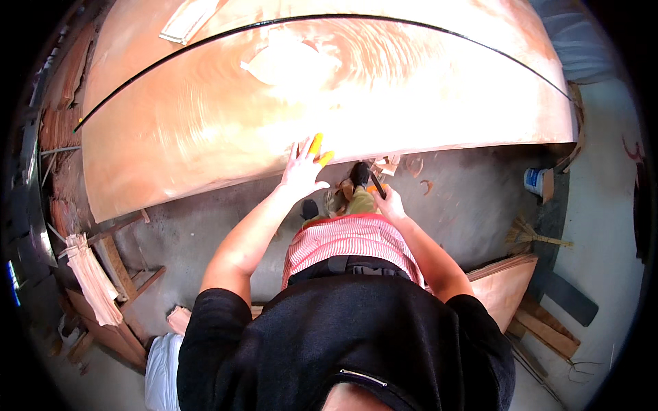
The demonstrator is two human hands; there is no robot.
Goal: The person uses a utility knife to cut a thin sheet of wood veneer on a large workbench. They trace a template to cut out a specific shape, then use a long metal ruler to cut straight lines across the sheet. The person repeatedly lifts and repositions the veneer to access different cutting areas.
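A broad stack or sheet of light wood veneer (171,130) fills the space ahead of me, glaring white in the middle. My left hand (300,171) is open, fingers spread over the near edge of the veneer; two fingers wear yellow covers. Lower down and to the right, my right hand (389,204) is closed around a slim dark tool (376,183) that points up toward the veneer edge. Its exact kind is too small to make out. Across the veneer, farther off, runs a long thin black strip (274,22).
A whitish piece (186,20) lies on the veneer at the far left. Veneer scraps (387,166) litter the floor by my feet. On the right are a white-and-blue bucket (534,181), a straw broom (528,233) and wood boards (546,330); bundled veneer strips (94,281) lie left.
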